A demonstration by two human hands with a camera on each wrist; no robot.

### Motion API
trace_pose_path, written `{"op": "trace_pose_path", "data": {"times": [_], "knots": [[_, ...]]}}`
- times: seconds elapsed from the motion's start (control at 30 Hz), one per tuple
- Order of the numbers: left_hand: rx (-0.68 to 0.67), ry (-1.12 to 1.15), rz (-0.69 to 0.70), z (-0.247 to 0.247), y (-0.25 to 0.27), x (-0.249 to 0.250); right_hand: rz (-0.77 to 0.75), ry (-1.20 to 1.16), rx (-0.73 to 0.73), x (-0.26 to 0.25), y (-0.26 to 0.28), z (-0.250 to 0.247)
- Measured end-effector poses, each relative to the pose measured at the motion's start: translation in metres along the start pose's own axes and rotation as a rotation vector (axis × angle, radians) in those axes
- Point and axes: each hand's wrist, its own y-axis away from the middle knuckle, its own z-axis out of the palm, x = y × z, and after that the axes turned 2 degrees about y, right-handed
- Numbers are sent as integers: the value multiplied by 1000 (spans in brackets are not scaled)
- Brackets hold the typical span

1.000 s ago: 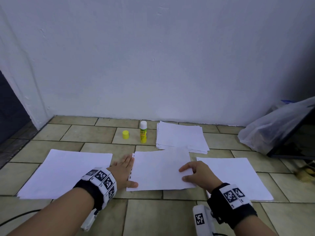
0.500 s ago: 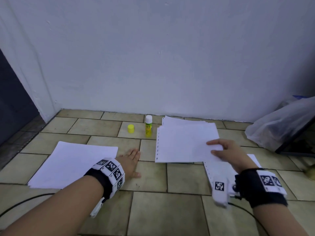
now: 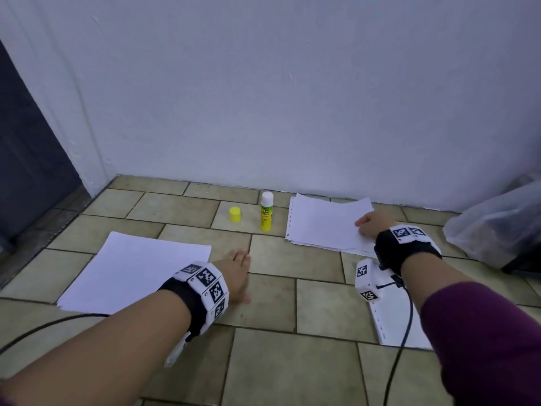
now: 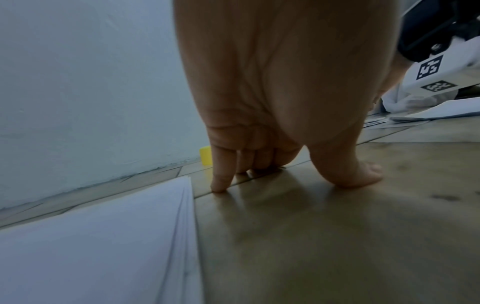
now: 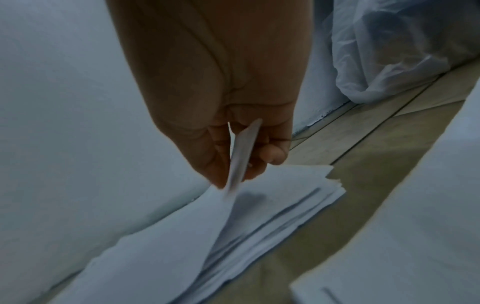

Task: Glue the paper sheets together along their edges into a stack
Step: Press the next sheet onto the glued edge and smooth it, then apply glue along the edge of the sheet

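A loose pile of white sheets (image 3: 322,227) (image 5: 272,207) lies by the wall at the right. My right hand (image 3: 371,225) (image 5: 233,158) pinches the edge of the top sheet (image 5: 244,148) between thumb and fingers, just above that pile. My left hand (image 3: 238,271) (image 4: 280,170) rests open on the tiled floor, fingertips down, right of a second white stack (image 3: 134,271) (image 4: 98,246). An uncapped yellow glue stick (image 3: 266,212) stands left of the pile, with its yellow cap (image 3: 235,214) (image 4: 205,155) beside it. More sheets (image 3: 392,323) lie under my right forearm.
A white wall (image 3: 292,98) closes the back of the floor. A clear plastic bag (image 3: 494,227) (image 5: 405,47) sits at the far right against a dark object. Black cables (image 3: 401,347) trail from both wrists. A dark doorway (image 3: 26,156) is at left.
My right hand has carried the middle sheet from the floor in front of me back and right onto the pile by the wall. The left hand has stayed on the floor.
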Motion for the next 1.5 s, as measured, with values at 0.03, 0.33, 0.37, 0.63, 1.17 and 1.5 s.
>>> {"op": "trace_pose_path", "data": {"times": [0.03, 0.33, 0.37, 0.63, 1.17, 1.5], "knots": [[-6, 8, 7, 0, 1, -1, 8, 35, -12, 0, -2, 1], [-57, 11, 40, -3, 4, -5, 73, 186, -50, 12, -8, 7], [-61, 13, 41, -3, 4, -5, 74, 173, -52, 15, -8, 7], [-81, 23, 49, -5, 6, -6, 0, 38, -14, 26, -1, 4], [3, 70, 59, -3, 14, -2, -156, 357, -348, 36, 123, 6], [109, 156, 62, -19, 29, -15, -198, 394, -256, 42, 141, 24]]}}
